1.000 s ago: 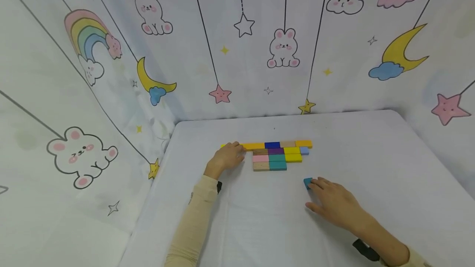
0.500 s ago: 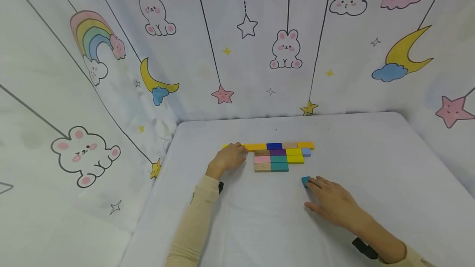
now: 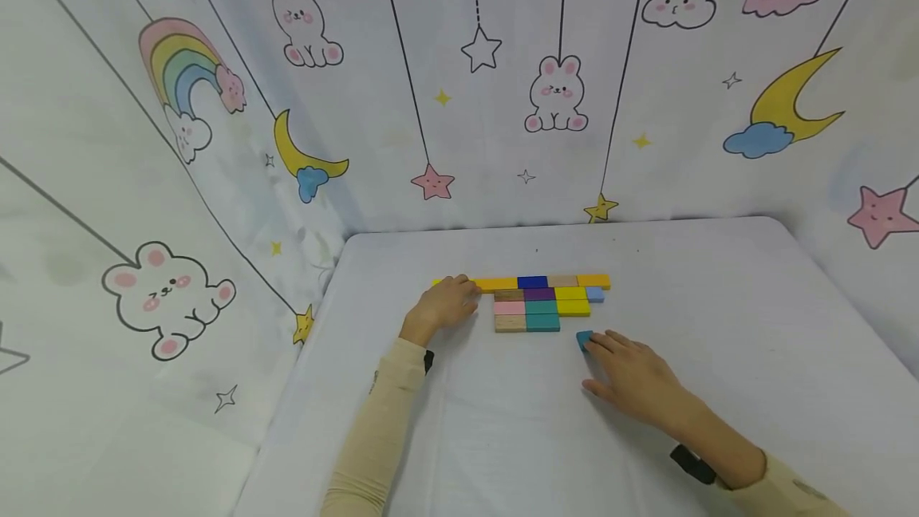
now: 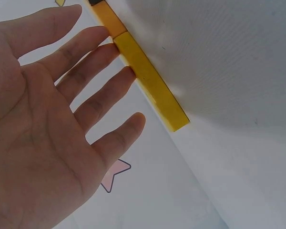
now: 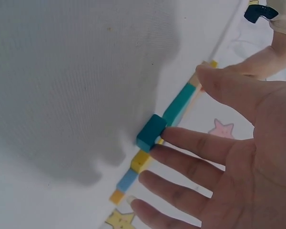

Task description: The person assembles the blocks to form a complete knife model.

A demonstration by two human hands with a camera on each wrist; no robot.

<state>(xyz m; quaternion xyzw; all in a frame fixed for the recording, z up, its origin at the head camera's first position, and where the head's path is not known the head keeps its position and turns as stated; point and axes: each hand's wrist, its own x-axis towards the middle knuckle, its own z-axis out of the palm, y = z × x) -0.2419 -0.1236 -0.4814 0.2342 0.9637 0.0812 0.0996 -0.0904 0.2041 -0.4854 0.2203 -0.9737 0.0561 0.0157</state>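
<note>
My left hand is at the left end of the back row of coloured blocks. In the left wrist view its fairly straight fingertips touch the side of a long yellow block, which butts against an orange block. My right hand rests its extended fingers at a small teal-blue block, with the thumb held apart. The right wrist view has the index and middle fingertips against this block's side. The block lies in front and to the right of the joined blocks, separate from them.
Flat blocks lie joined in stepped rows on the white table, including a dark blue block, a purple block, a pink block and a light blue block. A patterned cloth hangs behind the table.
My right hand has slid the teal-blue block a little away from me and leftward, closer to the rows. The left hand stays at the yellow block. The head view has shifted slightly.
</note>
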